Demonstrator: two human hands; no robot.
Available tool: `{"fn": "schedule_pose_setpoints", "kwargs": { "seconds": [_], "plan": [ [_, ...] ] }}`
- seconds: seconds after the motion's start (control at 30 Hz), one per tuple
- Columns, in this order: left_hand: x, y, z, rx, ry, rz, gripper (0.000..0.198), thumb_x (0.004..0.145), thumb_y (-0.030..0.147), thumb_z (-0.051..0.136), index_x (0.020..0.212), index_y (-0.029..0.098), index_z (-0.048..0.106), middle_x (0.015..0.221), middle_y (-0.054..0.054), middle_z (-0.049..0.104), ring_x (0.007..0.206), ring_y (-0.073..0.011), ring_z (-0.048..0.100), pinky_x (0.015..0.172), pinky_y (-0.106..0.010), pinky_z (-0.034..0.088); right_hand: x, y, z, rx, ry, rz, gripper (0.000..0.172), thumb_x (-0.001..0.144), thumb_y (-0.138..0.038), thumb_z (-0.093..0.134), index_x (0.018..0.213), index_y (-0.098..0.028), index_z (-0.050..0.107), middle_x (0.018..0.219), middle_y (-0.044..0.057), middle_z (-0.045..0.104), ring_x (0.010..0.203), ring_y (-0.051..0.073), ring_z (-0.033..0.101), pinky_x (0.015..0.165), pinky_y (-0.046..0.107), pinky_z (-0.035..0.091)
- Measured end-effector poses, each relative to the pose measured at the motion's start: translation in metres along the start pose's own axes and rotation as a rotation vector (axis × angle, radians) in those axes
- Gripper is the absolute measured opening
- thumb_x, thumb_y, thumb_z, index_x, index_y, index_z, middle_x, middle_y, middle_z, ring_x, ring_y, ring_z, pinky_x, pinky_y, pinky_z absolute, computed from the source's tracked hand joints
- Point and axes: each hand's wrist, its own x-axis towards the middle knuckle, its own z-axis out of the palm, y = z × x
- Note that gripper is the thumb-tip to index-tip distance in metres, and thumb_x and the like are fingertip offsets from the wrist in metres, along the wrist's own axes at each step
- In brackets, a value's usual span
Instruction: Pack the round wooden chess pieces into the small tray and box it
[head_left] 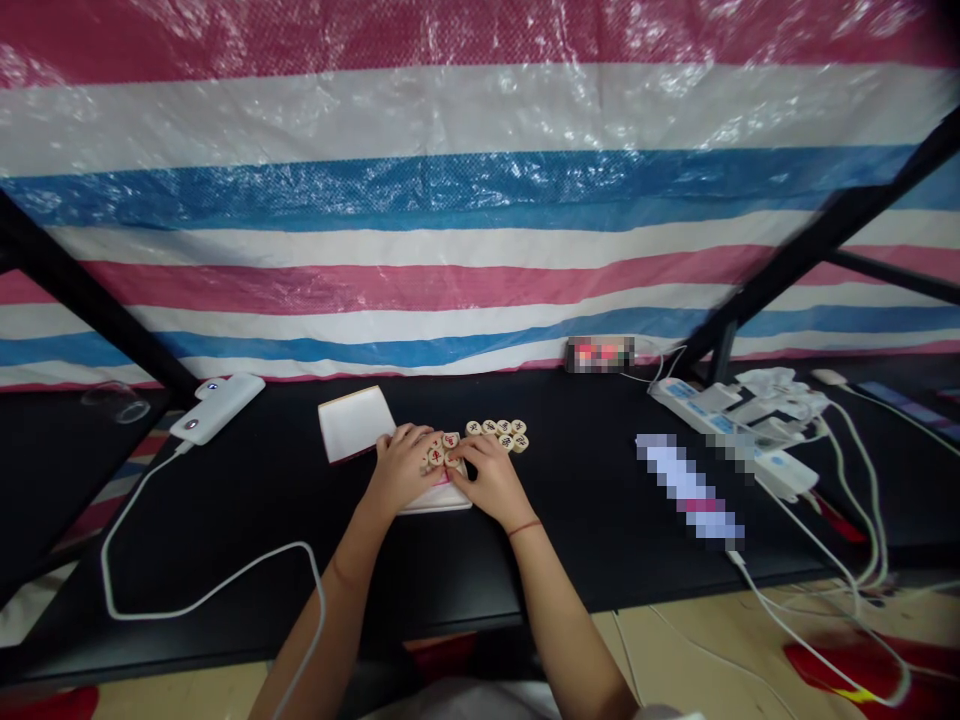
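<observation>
Several round xiangqi pieces [437, 457] with red characters sit gathered between my two hands, above a shallow white box [435, 503]. My left hand [403, 468] curls around them from the left, fingers bent against them. From the right, my right hand [493, 478] presses its thumb and fingers to the same group. Part of the pieces and most of the box are hidden by my hands. Several black-character xiangqi pieces [504, 428] lie in two rows just beyond my right hand. The white box lid [355, 424] lies left of my left hand.
A white power bank [217, 408] with a cable [206, 598] stands at left; the cable crosses my left forearm. On the right are a blurred phone-like device [686, 490], a power strip [731, 440] and tangled white cables. A striped tarp [420, 290] hangs behind the black table [585, 530].
</observation>
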Motion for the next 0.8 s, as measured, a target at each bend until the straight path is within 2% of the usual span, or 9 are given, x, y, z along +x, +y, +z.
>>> {"fn": "schedule_pose_setpoints", "kwargs": {
  "seconds": [0.27,0.37,0.43,0.57,0.67,0.73,0.8],
  "plan": [
    [-0.001,-0.002,0.004,-0.038,-0.008,-0.022,0.039,0.081,0.036,0.064,0.119,0.028,0.060,0.123,-0.006,0.062,0.112,-0.0267,0.051,0.087,-0.041,0.034,0.002,0.000,-0.002,-0.025,0.017,0.023,0.010,0.081,-0.022,0.064,0.090,-0.020,0.068,0.094,0.006,0.066,0.092,0.022,0.056,0.087,0.037,0.043],
    [-0.001,-0.002,0.003,-0.048,-0.026,-0.034,0.040,0.080,0.035,0.064,0.119,0.028,0.059,0.125,-0.006,0.061,0.114,-0.0266,0.051,0.088,-0.042,0.033,0.011,0.005,-0.012,-0.076,0.086,0.106,0.015,0.085,-0.026,0.058,0.095,-0.019,0.067,0.098,0.007,0.068,0.093,0.022,0.057,0.089,0.035,0.042],
    [-0.001,-0.001,0.001,-0.060,-0.042,-0.039,0.042,0.079,0.032,0.065,0.121,0.028,0.058,0.126,-0.005,0.060,0.115,-0.0269,0.050,0.088,-0.043,0.033,0.022,0.010,-0.018,-0.182,0.075,0.203,0.021,0.086,-0.026,0.055,0.100,-0.017,0.068,0.103,0.008,0.068,0.094,0.022,0.057,0.089,0.034,0.040],
    [0.000,-0.001,-0.001,-0.096,-0.037,-0.050,0.049,0.077,0.034,0.066,0.124,0.028,0.057,0.127,-0.005,0.058,0.117,-0.0288,0.046,0.091,-0.045,0.034,0.048,0.017,-0.019,-0.387,-0.174,0.336,0.031,0.085,-0.031,0.054,0.108,-0.015,0.068,0.107,0.012,0.069,0.097,0.024,0.057,0.090,0.033,0.039],
    [0.000,-0.003,-0.003,-0.113,0.030,-0.074,0.047,0.078,0.033,0.063,0.125,0.028,0.058,0.125,-0.006,0.058,0.119,-0.0292,0.043,0.097,-0.046,0.033,0.062,0.017,-0.015,-0.466,-0.386,0.406,0.033,0.086,-0.031,0.051,0.109,-0.014,0.069,0.106,0.013,0.069,0.101,0.024,0.057,0.091,0.033,0.038],
    [0.000,-0.004,-0.004,-0.129,0.080,-0.087,0.044,0.081,0.032,0.060,0.124,0.028,0.058,0.124,-0.006,0.058,0.119,-0.0289,0.043,0.099,-0.046,0.033,0.067,0.014,-0.015,-0.488,-0.451,0.449,0.031,0.086,-0.027,0.051,0.106,-0.015,0.070,0.107,0.013,0.069,0.102,0.025,0.057,0.089,0.032,0.039],
    [0.001,-0.005,-0.005,-0.144,0.115,-0.098,0.041,0.082,0.033,0.058,0.123,0.027,0.059,0.122,-0.006,0.059,0.117,-0.0290,0.043,0.098,-0.046,0.034,0.070,0.010,-0.015,-0.495,-0.464,0.469,0.029,0.084,-0.025,0.052,0.103,-0.016,0.071,0.108,0.013,0.068,0.103,0.026,0.057,0.085,0.032,0.041]
  ]
}}
